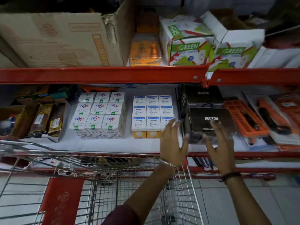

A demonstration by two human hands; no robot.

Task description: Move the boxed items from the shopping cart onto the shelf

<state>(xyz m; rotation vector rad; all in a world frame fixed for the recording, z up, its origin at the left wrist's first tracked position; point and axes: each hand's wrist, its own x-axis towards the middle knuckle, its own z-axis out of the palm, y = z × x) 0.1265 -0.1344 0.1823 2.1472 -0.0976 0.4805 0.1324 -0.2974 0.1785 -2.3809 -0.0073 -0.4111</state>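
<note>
- A black carton marked NEUTON [211, 120] is sitting on the white-lined middle shelf [113, 145], its printed top turned up toward the camera, the lettering reading upright from here.
- Its long axis is running left to right, along the red front edge of the shelf.
- A second black carton [202, 95] is lying directly behind the NEUTON carton, deeper in; its lettering is reading upside down, so the two are pointing opposite ways.
- The left hand [173, 143] is hovering just left of the NEUTON carton, fingers spread and slack, gripping nothing; whether the fingertips are brushing the carton's side cannot be told.
- The right hand [219, 142] is hanging over the NEUTON carton's near right corner, fingers splayed and loose; contact with the lid cannot be told through the blur.
- Left of the NEUTON carton, a block of white-and-blue bulb boxes [152, 114] is standing in three rows of three, yellow fronts showing on the nearest row.
- Further left of it, white boxes with coloured logos [99, 114] are standing in a similar block.
- Right of the NEUTON carton, orange blister packs [246, 117] are lying flat and slanted.
- Above it, on the upper shelf, two white-and-green boxes marked GREEN [186, 47] are sitting beside a large brown cardboard box [56, 39].
- Below and nearer than the NEUTON carton, the wire shopping cart [129, 184] is standing against the shelving, both forearms reaching across its basket.
</note>
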